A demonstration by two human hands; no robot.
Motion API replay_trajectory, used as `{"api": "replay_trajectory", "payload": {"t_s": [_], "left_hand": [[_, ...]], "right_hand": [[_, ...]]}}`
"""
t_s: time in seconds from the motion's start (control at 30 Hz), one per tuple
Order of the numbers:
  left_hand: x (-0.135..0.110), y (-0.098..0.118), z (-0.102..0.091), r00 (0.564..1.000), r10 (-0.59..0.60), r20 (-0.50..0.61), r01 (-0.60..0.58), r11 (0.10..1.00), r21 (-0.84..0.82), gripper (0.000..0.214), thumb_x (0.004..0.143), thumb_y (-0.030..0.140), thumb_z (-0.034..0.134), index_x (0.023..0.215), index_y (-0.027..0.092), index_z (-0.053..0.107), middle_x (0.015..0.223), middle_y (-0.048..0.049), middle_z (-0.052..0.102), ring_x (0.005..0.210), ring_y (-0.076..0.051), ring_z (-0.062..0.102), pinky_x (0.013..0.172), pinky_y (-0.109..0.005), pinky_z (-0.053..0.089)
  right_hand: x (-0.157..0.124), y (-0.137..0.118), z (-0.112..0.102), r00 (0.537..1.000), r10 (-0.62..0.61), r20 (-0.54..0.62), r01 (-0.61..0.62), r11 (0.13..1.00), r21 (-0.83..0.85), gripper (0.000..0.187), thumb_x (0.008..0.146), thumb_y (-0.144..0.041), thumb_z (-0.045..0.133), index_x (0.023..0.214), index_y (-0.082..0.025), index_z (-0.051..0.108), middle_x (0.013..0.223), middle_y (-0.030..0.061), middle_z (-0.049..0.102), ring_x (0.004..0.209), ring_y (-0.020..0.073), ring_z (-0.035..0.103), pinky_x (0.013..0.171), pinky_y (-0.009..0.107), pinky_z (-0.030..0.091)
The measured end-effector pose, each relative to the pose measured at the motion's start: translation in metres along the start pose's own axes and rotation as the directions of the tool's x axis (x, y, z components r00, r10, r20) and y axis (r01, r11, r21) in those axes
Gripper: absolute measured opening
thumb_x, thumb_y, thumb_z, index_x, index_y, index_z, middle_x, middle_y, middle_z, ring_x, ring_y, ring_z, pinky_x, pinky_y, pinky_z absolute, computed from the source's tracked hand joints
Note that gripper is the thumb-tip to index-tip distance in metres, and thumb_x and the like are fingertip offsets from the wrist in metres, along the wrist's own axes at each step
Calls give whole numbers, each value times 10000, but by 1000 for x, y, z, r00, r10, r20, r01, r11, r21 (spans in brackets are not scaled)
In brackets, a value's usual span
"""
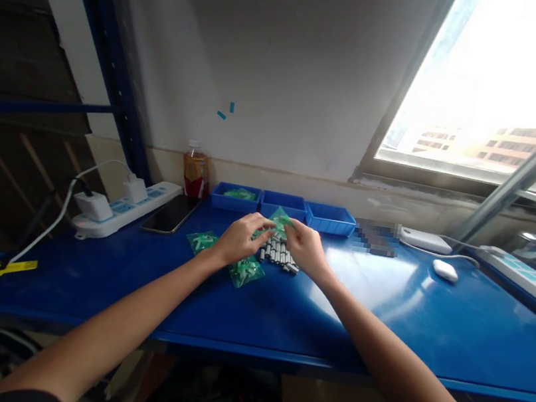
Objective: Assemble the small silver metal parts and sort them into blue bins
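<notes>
A small clear green plastic bag [280, 215] is held up between my two hands above the table. My left hand [241, 237] has its fingers curled at the bag's left side, and its fingertips partly hide the lower part. On the other side, my right hand [307, 250] pinches the bag's right edge. Just beneath them lies a cluster of short silver-grey cylinders [277, 253], mostly lined up in rows. Two more green bags with pale pieces inside, one bag [246, 270] by my left wrist and another bag [201, 241] farther left, rest on the table.
Along the wall stand three blue bins: a left bin [234, 204] holding green bags, a middle bin [284, 203] and a right bin [330, 221]. A drink bottle [195, 173], a phone [171, 213] and a power strip [118, 212] are leftward. A white case [445, 270] lies rightward.
</notes>
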State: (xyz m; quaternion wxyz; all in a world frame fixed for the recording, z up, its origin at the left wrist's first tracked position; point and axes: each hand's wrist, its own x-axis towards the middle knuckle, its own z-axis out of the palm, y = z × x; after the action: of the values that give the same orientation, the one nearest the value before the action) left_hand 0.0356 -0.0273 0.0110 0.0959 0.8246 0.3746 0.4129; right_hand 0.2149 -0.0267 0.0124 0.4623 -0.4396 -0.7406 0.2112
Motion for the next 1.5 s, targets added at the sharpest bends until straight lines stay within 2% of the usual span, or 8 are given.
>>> {"api": "replay_trajectory", "payload": {"t_s": [0.37,0.53,0.73,0.9,1.03,1.17,1.33,1.5], "left_hand": [[4,-11,7,931,-363,-24,313,832,-459,288,828,437,549,888,156,577,683,-2,591,607,-141,570,556,-235,434],[-2,-6,4,980,-56,-189,44,997,-66,153,880,319,511,921,189,579,816,-25,612,725,-147,572,662,-256,446],[-5,-5,-4,969,246,-28,-228,930,289,188,908,283,477,937,212,649,901,-57,655,886,-201,541,803,-328,402],[-4,-12,-9,985,-172,-6,170,981,-95,403,892,499,420,922,179,664,890,-65,667,861,-217,579,771,-329,421],[-1,-18,-17,827,-536,170,530,642,-554,494,859,575,399,888,148,647,747,-48,654,629,-152,588,540,-242,393],[2,-10,-27,786,-508,352,577,402,-711,411,790,540,547,823,138,624,744,-64,659,630,-142,606,524,-216,405],[1,5,-27,885,-418,206,457,691,-560,342,819,445,557,905,126,642,786,-60,652,684,-163,612,546,-225,421],[-9,3,-19,990,-53,-133,58,998,33,277,882,328,502,1094,207,634,951,-57,644,862,-195,589,768,-300,467]], "right_hand": [[-6,-7,1,965,-260,-21,256,962,-98,491,685,-63,450,1100,-207,669,911,39,640,781,157,584,711,251,460],[-3,-12,2,998,57,-30,-51,982,181,284,810,-385,519,858,-176,704,996,65,638,937,203,581,790,297,461],[5,-6,8,909,407,92,-409,828,383,348,780,-452,526,659,-143,631,625,31,592,596,147,542,555,259,422],[14,-12,19,995,48,-86,-35,988,152,264,827,-334,500,904,-179,700,622,0,562,573,131,482,546,242,393],[8,-14,29,964,-257,-75,243,958,-154,334,878,-253,452,1139,-244,660,751,22,554,636,130,489,604,240,403],[-5,-5,26,919,-393,-24,373,889,-266,433,871,-147,404,1232,-294,592,865,32,532,699,129,514,654,241,426],[-10,-2,17,904,-427,-33,408,883,-233,509,811,-71,387,1213,-300,600,1009,55,515,842,145,546,757,267,462],[-7,-11,19,979,-164,-118,164,986,-12,251,799,-260,533,996,-218,681,1078,82,519,1012,214,518,830,330,454]]}}
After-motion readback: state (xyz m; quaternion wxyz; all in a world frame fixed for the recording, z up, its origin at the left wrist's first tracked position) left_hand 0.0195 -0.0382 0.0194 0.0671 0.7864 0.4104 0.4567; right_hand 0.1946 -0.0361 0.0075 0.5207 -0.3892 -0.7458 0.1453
